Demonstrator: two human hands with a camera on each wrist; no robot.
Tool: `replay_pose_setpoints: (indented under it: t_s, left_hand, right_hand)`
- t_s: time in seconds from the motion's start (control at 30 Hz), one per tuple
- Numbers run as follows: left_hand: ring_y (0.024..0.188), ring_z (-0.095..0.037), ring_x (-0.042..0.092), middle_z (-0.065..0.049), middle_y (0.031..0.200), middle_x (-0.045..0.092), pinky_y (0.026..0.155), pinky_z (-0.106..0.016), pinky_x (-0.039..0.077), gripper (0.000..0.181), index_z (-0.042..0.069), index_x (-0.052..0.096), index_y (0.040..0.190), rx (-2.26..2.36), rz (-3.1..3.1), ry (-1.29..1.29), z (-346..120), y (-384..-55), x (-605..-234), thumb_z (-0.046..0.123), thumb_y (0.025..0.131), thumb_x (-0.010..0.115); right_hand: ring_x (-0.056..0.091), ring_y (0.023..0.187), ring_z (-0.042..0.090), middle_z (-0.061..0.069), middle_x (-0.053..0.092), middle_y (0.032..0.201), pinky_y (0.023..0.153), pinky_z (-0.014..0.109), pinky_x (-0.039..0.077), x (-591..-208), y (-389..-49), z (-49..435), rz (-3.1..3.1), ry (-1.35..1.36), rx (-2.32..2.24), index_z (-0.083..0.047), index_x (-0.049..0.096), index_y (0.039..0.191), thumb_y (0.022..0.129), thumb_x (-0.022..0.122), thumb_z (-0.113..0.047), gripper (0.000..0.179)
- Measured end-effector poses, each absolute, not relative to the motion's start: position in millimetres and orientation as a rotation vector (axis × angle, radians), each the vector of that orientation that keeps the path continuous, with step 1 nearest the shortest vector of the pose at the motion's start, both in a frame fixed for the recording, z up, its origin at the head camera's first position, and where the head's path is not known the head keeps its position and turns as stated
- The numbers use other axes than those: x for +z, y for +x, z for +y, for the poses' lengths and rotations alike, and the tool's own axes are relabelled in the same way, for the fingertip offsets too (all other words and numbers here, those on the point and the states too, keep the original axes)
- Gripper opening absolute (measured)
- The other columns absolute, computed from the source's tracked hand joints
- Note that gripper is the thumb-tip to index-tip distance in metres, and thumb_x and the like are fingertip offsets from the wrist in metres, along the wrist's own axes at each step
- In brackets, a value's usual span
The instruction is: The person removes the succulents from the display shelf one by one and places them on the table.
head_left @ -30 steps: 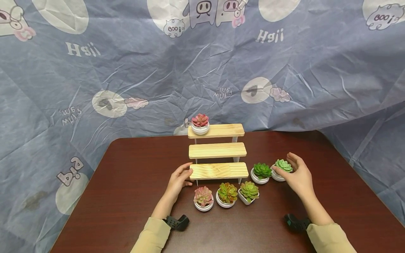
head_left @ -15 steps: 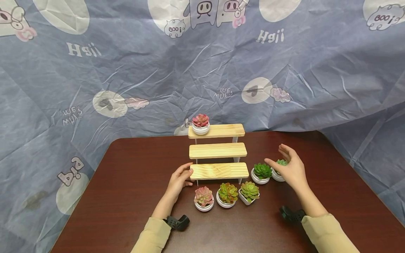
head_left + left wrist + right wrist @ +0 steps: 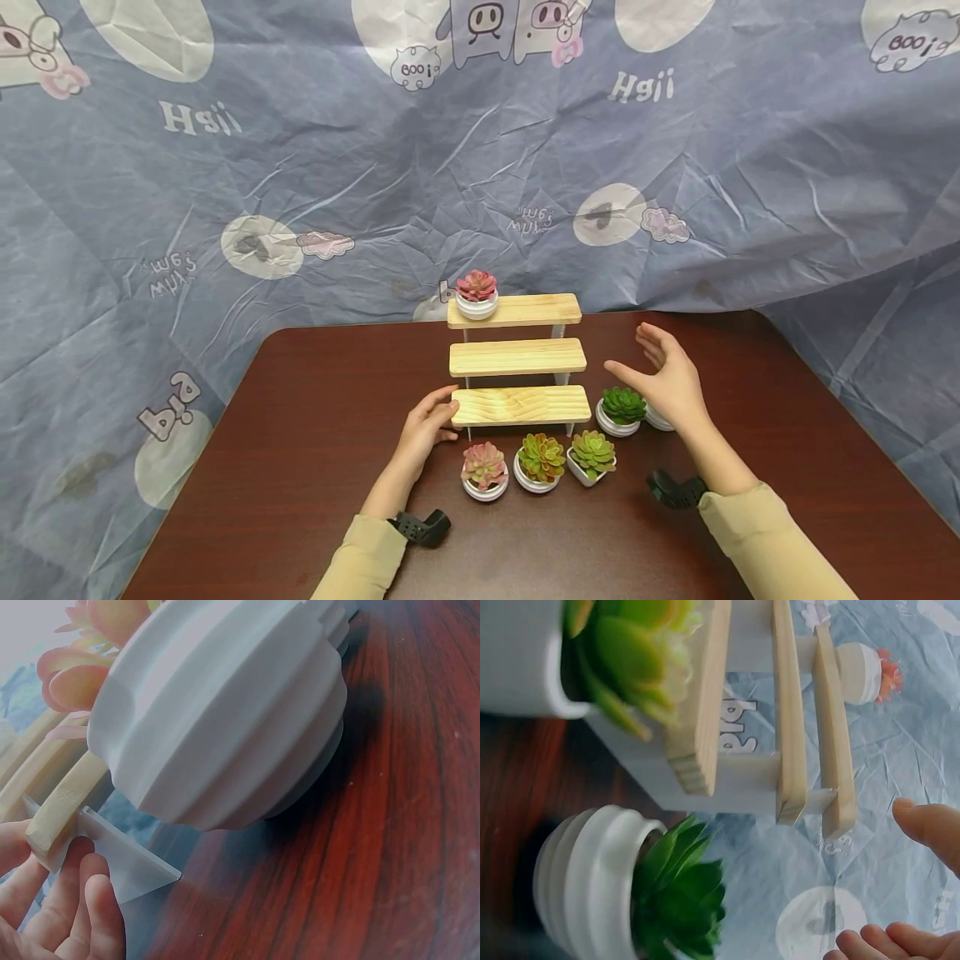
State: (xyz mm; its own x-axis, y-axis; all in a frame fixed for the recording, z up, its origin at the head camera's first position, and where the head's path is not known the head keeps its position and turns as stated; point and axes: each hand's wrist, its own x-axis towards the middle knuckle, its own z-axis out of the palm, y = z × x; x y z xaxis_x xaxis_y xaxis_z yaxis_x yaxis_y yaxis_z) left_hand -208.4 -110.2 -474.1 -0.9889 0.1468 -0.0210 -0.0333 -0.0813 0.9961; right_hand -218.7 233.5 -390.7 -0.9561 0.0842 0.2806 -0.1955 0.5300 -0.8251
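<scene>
A three-step wooden display stand (image 3: pixel 521 405) stands at mid-table, and a red succulent (image 3: pixel 477 287) in a white pot sits on the left of its top step. My left hand (image 3: pixel 420 433) grips the left end of the lowest step, fingers reaching beneath it (image 3: pixel 60 817). My right hand (image 3: pixel 670 379) hovers with thumb and fingers spread apart, holding nothing. Nearest below it is a dark green succulent (image 3: pixel 624 406) in a ribbed white pot (image 3: pixel 592 877). Behind the hand, another white pot (image 3: pixel 657 419) shows only in part; its plant is hidden.
In front of the stand are a pink succulent (image 3: pixel 484 467), an orange-green succulent (image 3: pixel 541 458) and a light green succulent (image 3: pixel 592 454), all in white pots. A blue patterned cloth (image 3: pixel 360 208) hangs behind the dark red table (image 3: pixel 300 467).
My right hand has moved up and left, away from the pale green succulent's pot and above the dark green one. The left hand stays on the stand. The pots have not moved.
</scene>
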Motion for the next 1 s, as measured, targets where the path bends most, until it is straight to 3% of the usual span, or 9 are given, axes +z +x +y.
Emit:
replay_pose_setpoints:
  t_s: [1.0]
  left_hand:
    - [0.079,-0.019,0.059,-0.004,0.094,0.058,0.070,-0.036,0.053,0.044,0.000,0.045,0.137,2.206,2.053,0.128,-111.1,-209.6,-475.9,0.016,0.097,0.054]
  right_hand:
    - [0.040,0.129,0.032,0.017,0.040,0.142,0.104,0.042,0.035,-359.7,-234.5,180.1,-2.504,0.267,1.477,-0.001,0.034,0.142,0.079,0.077,-0.031,0.082]
